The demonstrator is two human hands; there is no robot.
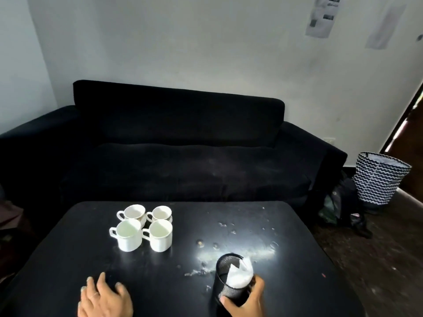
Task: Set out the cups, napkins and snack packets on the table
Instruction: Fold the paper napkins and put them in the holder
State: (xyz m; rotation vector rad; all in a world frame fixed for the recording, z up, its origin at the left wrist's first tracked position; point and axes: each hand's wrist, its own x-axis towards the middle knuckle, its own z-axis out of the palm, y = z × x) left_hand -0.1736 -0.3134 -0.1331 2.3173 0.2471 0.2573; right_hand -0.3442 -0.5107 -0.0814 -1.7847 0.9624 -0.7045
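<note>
Several white cups (143, 227) stand in a tight cluster left of the middle of the black table (68, 248), handles pointing left. Near the front edge, my right hand (246, 302) is wrapped around a black mesh holder (229, 282) with white napkins (240, 274) sticking out of its top. The holder stands upright on the table. My left hand (104, 298) rests flat on the table at the front left, fingers spread, holding nothing. No snack packets are in view.
White smears and crumbs (240, 250) mark the table right of the cups. A black sofa (171, 145) runs behind the table. A zigzag-patterned bin (380, 179) and a dark bag (338, 209) sit on the floor to the right.
</note>
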